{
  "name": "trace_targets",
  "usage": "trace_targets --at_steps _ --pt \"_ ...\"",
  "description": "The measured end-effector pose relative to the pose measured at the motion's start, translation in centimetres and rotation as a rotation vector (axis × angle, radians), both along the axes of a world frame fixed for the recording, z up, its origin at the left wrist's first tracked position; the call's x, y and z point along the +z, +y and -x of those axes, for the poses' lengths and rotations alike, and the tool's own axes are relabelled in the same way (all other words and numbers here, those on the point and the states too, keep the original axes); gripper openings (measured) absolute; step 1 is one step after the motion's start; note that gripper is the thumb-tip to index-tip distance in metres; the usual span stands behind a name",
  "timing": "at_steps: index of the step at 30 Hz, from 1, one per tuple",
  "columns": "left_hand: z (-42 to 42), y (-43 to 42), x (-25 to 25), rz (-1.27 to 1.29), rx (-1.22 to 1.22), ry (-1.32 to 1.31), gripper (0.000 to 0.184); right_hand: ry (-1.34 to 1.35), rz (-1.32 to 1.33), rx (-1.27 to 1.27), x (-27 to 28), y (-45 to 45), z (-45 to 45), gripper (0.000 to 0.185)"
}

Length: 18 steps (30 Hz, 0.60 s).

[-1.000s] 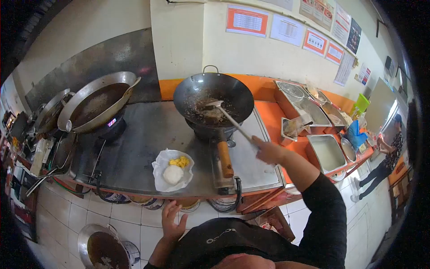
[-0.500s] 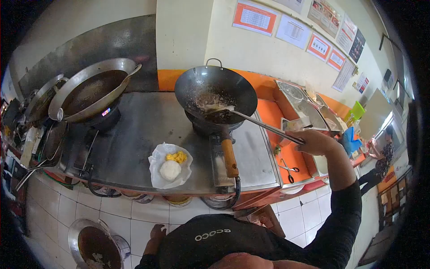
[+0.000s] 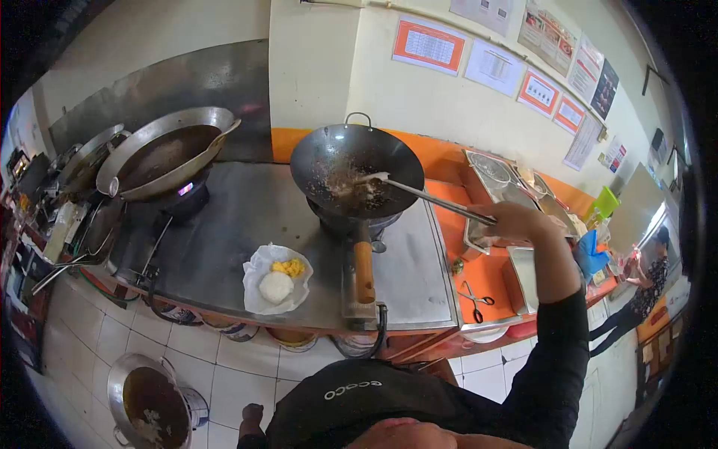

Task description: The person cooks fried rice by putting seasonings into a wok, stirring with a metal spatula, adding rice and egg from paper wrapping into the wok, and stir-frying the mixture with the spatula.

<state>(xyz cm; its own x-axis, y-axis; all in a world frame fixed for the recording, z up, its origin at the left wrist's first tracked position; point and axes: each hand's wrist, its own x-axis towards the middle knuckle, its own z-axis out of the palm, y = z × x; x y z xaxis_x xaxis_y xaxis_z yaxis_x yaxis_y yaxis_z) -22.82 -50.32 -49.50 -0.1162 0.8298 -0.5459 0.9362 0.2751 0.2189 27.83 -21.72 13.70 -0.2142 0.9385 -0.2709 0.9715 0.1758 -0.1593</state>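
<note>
Clock face centred on view. Wok (image 3: pixel 396 157) is sitting at 12 o'clock; long-handled spatula (image 3: pixel 441 200) is slanting into its dark, spattered inside. Right hand (image 3: pixel 512 221) is grasping the spatula's handle end at 3, forearm sloping down toward 4. Left hand (image 3: pixel 253 413) is hanging low at 7 (fingers seemingly curled; cannot tell whether clenched). White paper (image 3: pixel 254 299) is lying at 8, scissors (image 3: pixel 473 297) at 4.

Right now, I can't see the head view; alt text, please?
The right hand holds a long spatula in a dark wok. To the wok's left, white paper holds a white mound and yellow food; the left hand hangs low.
</note>
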Motion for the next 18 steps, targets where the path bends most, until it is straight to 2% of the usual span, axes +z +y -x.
trace_targets --at_steps 2,5,8,9,12,18 --pt "-0.9 -1.3 0.5 0.012 0.014 -0.003 0.029 -0.101 0.003 -0.133 -0.8 0.7 1.9 0.055" --pt "-2.2 -3.1 0.7 0.028 0.041 -0.008 0.029 -0.148 -0.037 0.046 -2.0 1.5 0.8 0.055" --pt "-3.7 -3.9 0.5 0.048 0.060 -0.019 0.030 -0.227 -0.010 0.077 -1.7 1.9 -3.6 0.054" --pt "-4.0 -4.1 0.5 0.052 0.065 -0.021 0.030 -0.197 -0.035 0.140 -0.7 0.3 -2.7 0.053" --pt "-4.6 -4.7 0.9 0.053 0.080 -0.017 0.030 -0.056 -0.124 0.269 -2.4 0.0 -4.6 0.051" --pt "-3.8 -4.1 1.2 0.021 0.069 0.036 0.031 -0.166 -0.022 0.075 -1.1 1.6 -2.1 0.050"
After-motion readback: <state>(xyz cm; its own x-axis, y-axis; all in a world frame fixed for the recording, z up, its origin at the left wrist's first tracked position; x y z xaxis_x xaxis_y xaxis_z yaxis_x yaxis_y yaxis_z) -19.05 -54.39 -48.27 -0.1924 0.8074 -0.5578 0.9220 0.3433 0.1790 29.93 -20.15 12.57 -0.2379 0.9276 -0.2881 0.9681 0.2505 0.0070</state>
